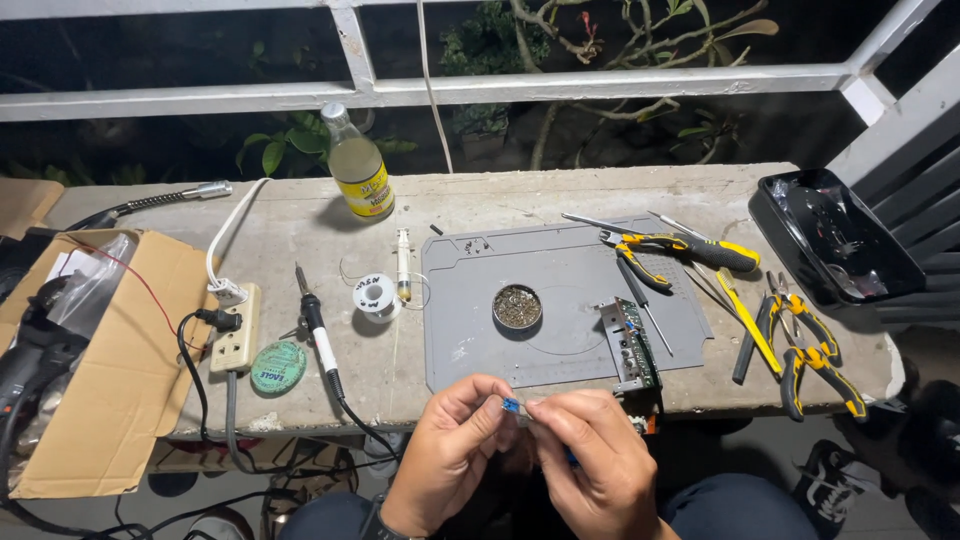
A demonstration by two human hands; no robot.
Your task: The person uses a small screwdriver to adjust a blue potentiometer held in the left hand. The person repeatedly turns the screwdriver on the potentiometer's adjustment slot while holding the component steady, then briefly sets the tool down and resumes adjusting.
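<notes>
A: Outdoor balcony at night, white railing point(600, 82) and plants behind; concrete ledge point(300, 225) serving as bench, grey silicone work mat point(560, 270) laid on it.

B: Hands?

A: Both raised just in front of the ledge edge, above the lap. Left hand point(450, 455) pinching a small blue component point(510, 405) between thumb and fingertips. Right hand point(590, 460) closed in a pinch against the same part from the other side, fingertips touching it. Too small to identify; possibly a small module or connector.

B: Progress, as judged from layout?

A: Early to middle. Green circuit board point(632, 345) out of any housing, lying at the mat's right front edge. Soldering iron point(318, 330) lying on the ledge left of the mat, well apart from the hands, not picked up. Solder spool point(376, 296) and syringe point(403, 262) beside it, untouched. Round tin of brass tip-cleaning wool point(517, 307) open at mat centre.

B: Left to do?

A: Blue part not yet on the board; no joint in progress. Pliers with yellow handles point(680, 248) and screwdrivers at right, idle. Power strip point(236, 335) at left with a plug in.
</notes>
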